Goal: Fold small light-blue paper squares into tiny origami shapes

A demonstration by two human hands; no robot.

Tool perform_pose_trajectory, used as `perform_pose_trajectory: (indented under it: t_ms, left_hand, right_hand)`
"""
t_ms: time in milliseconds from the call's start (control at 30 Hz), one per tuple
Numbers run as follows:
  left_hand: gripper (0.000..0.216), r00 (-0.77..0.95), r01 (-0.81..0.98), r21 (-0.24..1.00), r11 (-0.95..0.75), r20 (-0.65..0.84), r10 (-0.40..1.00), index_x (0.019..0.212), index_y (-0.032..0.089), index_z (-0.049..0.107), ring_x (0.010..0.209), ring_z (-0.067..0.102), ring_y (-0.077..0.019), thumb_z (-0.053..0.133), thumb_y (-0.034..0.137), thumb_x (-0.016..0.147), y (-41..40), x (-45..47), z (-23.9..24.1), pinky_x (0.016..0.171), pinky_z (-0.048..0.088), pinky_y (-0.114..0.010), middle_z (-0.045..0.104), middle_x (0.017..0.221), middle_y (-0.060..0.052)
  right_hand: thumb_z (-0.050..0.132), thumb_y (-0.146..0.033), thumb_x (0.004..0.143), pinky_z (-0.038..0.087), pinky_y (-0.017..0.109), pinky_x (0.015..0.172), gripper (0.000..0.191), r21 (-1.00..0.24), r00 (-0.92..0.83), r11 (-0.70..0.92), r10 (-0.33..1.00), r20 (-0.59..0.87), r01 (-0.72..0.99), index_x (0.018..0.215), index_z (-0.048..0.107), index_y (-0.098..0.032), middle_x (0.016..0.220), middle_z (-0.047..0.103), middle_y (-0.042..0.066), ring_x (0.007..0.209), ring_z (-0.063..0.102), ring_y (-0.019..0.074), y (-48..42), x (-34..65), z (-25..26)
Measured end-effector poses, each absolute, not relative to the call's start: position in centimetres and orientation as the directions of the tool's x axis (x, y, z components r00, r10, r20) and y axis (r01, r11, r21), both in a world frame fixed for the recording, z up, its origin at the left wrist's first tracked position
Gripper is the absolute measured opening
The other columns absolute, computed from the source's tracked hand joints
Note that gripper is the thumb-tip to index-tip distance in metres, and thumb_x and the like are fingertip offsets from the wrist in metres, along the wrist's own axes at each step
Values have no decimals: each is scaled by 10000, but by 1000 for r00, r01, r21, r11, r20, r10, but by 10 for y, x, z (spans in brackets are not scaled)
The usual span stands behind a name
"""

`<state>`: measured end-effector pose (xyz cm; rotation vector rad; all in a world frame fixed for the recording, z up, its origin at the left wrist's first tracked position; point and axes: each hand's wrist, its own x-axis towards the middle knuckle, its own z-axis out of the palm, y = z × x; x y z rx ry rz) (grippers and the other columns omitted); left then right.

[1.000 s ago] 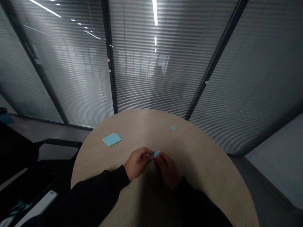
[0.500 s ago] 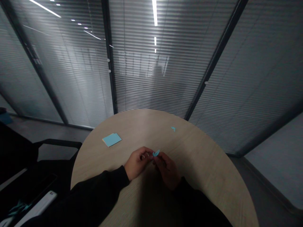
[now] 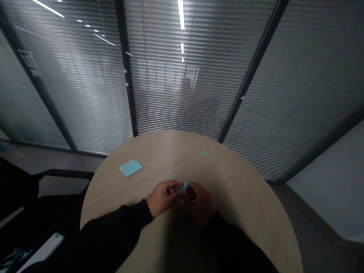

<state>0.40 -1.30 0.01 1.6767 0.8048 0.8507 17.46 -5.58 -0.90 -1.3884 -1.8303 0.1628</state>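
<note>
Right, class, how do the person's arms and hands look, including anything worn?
Long black sleeves run down to the wrists, looking plain, with no marking that shows. The left hand and right hand are bare, without gloves.

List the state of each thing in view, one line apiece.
Left hand: closed on the paper
Right hand: closed on the paper
Paper: bent, held between both hands
Stack: lying flat, blue side up
Scrap: lying on the table, too small to tell if folded
Blinds: lowered
</note>
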Motion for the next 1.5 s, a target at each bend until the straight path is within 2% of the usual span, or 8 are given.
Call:
perform_pose_trajectory:
  t_ms: [133,267,500,733,867,1100,1367,1500]
  left_hand:
    - [448,461,100,975,-197,130,878,1025,119,701,530,472,-101,697,479,759,-15,8,-1,513,337,-225,628,661,-21]
    - [430,440,1,993,-115,103,892,933,112,691,533,459,-92,698,501,748,-12,10,-3,519,325,-221,602,631,-3]
    - [422,485,-173,983,63,29,874,861,113,672,602,515,-93,744,498,704,-7,11,-4,596,385,-226,655,738,-34]
    - [446,474,-153,987,46,32,880,804,124,668,542,433,-80,715,557,705,-9,9,0,534,337,-215,543,607,22]
    - [455,471,-150,988,39,37,881,789,129,655,552,435,-82,692,577,717,-8,9,2,539,344,-214,524,612,28]
    - [482,518,-87,996,18,30,855,744,135,616,541,413,-82,637,617,747,-8,8,-2,529,338,-213,511,616,26]
    - [491,533,-44,997,-66,79,843,791,138,598,570,429,-95,575,629,794,-7,7,-7,552,346,-222,512,654,18]
    - [471,535,-11,991,-132,118,837,815,134,617,569,419,-100,559,601,821,-7,6,-8,562,341,-233,502,644,22]
  right_hand:
    - [559,-307,843,389,222,518,128,-470,-47,361,830,556,805,839,591,-184,670,622,5,540,566,131,-55,171,-15]
    - [552,-265,837,378,226,509,96,-434,10,322,793,609,841,787,580,-188,652,612,3,526,563,130,-55,165,-14]
    - [514,-257,894,437,242,567,153,-358,-109,428,754,648,830,971,618,-175,803,664,52,595,588,138,-56,165,-7]
    - [488,-231,937,478,270,652,189,-263,-182,473,705,686,841,998,664,-196,839,685,74,694,626,165,-56,169,-6]
    - [514,-236,943,499,296,698,215,-160,-302,557,645,702,815,1090,670,-215,919,712,91,807,659,197,-53,177,-5]
    - [512,-228,945,511,286,727,217,-16,-412,587,587,697,809,1057,698,-218,909,725,75,791,669,175,-53,187,-2]
    - [453,-241,975,520,297,750,254,-126,-384,622,616,688,773,1021,702,-226,912,705,80,833,654,188,-52,190,0]
    - [473,-298,970,510,280,737,225,-303,-311,609,697,646,733,980,686,-226,899,676,70,820,633,175,-52,190,-1]
